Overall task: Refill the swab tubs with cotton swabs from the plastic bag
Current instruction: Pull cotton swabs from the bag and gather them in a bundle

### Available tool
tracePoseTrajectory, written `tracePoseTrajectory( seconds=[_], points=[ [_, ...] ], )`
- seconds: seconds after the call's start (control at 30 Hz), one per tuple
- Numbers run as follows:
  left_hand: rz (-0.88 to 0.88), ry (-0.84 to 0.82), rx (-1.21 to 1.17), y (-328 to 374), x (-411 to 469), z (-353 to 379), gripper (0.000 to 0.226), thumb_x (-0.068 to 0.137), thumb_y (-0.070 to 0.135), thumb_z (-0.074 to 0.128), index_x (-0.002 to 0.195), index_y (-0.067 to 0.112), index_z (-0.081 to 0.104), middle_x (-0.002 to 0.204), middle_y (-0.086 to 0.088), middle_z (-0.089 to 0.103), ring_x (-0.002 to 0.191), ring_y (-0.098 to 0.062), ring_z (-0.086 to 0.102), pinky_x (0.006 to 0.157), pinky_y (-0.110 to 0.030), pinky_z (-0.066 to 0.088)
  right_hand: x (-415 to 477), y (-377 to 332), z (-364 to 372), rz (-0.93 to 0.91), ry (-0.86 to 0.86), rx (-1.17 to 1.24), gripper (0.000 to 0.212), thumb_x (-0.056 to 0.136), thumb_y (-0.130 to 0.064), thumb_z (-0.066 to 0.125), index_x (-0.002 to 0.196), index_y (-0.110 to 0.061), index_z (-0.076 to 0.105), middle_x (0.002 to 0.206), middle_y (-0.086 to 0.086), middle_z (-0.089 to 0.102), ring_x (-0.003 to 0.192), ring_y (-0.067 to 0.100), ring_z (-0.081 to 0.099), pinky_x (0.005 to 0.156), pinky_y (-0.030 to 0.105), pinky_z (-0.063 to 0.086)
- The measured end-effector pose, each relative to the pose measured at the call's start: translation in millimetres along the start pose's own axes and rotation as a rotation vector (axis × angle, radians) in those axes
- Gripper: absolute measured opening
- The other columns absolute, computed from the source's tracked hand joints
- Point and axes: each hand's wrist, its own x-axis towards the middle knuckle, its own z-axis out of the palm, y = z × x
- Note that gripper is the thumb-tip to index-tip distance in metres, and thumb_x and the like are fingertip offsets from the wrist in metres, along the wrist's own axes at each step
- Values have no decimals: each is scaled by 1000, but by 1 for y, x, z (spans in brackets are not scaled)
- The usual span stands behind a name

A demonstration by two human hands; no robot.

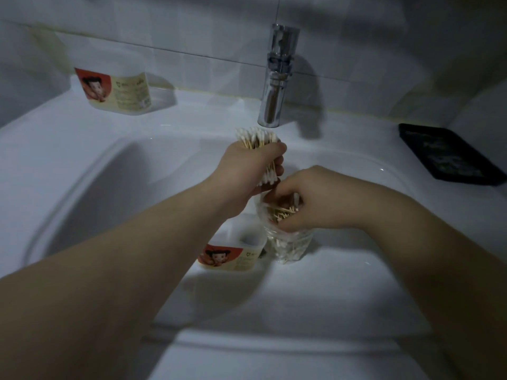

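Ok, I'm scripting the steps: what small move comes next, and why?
Probably lower the cotton swab bundle in the left hand into the swab tub beside the plastic bag: that fist looks full, and the right hand is busy gripping the bag.

The one camera sits on the person's head and looks forward and steeply down over a white sink (pixel 82 165), close enough that the left hand (pixel 247 168) and right hand (pixel 310 198) meet mid-frame. Its wide lens bends the sink's rim; the tap (pixel 277 78) and tiled wall (pixel 164 28) fill the top.
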Motion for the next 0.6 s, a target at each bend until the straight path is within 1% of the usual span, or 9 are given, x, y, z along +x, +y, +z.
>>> tracePoseTrajectory(
  seconds=[0.07, 0.13, 0.2, 0.27, 0.33, 0.4, 0.47, 0.53, 0.6],
  points=[
    [7, -2, 6, 0, 0, 0, 1, 93, 14, 67, 94, 14, 66, 70, 0, 63, 64, -16, 62, 61, -30, 50, 3, -2, 3, 0, -7, -36, 31, 80, -45, 75, 110, -37, 75, 88, -15, 67, 81, 5, 61, 76, 29, 52],
    [10, -2, 12, 0, -1, 0, 2, 93, 13, 67, 95, 13, 67, 70, -1, 63, 64, -16, 62, 61, -30, 51, 4, -3, 4, 3, -27, -76, 35, 82, -46, 74, 116, -38, 73, 89, -18, 62, 84, 6, 60, 76, 26, 50],
    [14, -7, 22, 0, -2, 1, 3, 93, 13, 67, 96, 12, 67, 71, -2, 63, 64, -17, 62, 59, -28, 51, 5, -4, 5, -2, -25, -114, 38, 82, -48, 73, 118, -37, 72, 89, -17, 61, 84, 8, 60, 77, 28, 51],
    [18, -5, 31, 0, -3, 1, 4, 93, 13, 67, 97, 12, 67, 71, -2, 63, 64, -16, 62, 57, -27, 50, 5, -6, 5, -11, -9, -122, 35, 83, -47, 72, 116, -36, 73, 82, -17, 59, 81, 10, 60, 77, 30, 54],
    [25, 4, 44, 0, -3, 1, 3, 93, 13, 67, 97, 12, 68, 71, -2, 64, 63, -16, 63, 56, -26, 50, 6, -6, 5, -25, 12, -110, 27, 85, -42, 73, 110, -34, 75, 74, -18, 55, 77, 9, 58, 75, 30, 53],
    [28, 9, 57, 0, -3, 1, 4, 93, 13, 68, 97, 11, 68, 72, -1, 65, 64, -16, 63, 57, -27, 50, 6, -5, 3, -38, 41, -115, 15, 86, -37, 73, 98, -29, 77, 71, -14, 59, 72, 9, 58, 73, 33, 53],
    [30, 11, 58, 0, -3, 1, 5, 93, 13, 68, 98, 11, 68, 71, -1, 65, 64, -16, 64, 58, -29, 52, 5, -2, 0, -33, 60, -95, 9, 85, -35, 75, 87, -26, 76, 71, -10, 63, 69, 7, 58, 70, 34, 53],
    [33, 23, 68, 0, -4, 1, 5, 93, 12, 68, 98, 11, 68, 71, -1, 65, 65, -17, 64, 60, -31, 55, 3, 1, -4, -24, 84, -50, 11, 84, -34, 77, 76, -30, 70, 68, -9, 62, 65, 6, 59, 64, 31, 49],
    [30, 42, 70, 1, -4, 2, 3, 93, 12, 68, 96, 11, 68, 73, -4, 65, 67, -18, 65, 63, -33, 58, 0, 6, -9, -13, 130, 3, 13, 83, -31, 78, 74, -28, 69, 65, -8, 63, 61, 4, 59, 55, 23, 43]
  ],
)
